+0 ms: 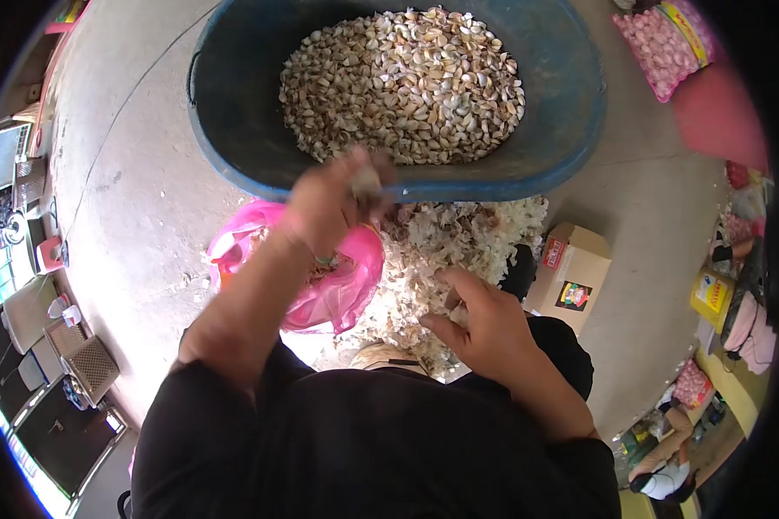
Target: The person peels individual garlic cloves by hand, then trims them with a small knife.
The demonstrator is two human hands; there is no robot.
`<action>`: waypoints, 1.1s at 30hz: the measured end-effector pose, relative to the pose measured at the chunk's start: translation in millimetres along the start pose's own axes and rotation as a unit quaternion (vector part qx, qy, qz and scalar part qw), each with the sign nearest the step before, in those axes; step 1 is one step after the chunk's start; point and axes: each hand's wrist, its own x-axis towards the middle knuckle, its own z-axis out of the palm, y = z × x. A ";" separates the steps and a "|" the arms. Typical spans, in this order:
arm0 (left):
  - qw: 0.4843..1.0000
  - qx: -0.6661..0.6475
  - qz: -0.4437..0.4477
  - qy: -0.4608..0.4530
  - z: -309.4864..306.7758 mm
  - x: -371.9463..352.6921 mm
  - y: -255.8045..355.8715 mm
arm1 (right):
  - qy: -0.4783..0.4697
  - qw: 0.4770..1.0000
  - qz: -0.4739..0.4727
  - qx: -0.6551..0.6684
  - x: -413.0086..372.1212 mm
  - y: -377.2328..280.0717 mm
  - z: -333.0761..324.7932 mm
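Observation:
Garlic cloves (407,86) lie heaped in a large blue oval tub (571,104). Over the tub's near rim, my left hand (333,195) is blurred by motion, its fingers closed round something pale that I cannot make out. Below that hand, a pink plastic bag (355,294) lies open with reddish scraps inside. My right hand (485,324) is held above a pile of papery garlic skins (467,233), with thumb and fingers apart and nothing between them.
A cardboard box (571,277) stands on the floor right of the skins. Pink net bags of garlic (662,48) lie at the upper right, near a blurred red object (718,117). A person (666,458) is at the lower right. Baskets (91,368) stand at the left.

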 end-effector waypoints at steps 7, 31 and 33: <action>0.445 0.894 0.039 -0.034 -74.0 138.8 24.0 | -0.006 0.999 0.011 -0.029 -2.8 6.0 -12.9; 0.470 0.856 0.161 -0.142 -104.4 258.4 -55.5 | -0.011 0.996 0.086 0.007 10.7 51.2 -33.5; 0.480 0.869 0.105 -0.054 -94.0 260.7 -27.8 | -0.006 0.997 0.077 0.008 8.4 50.8 -32.4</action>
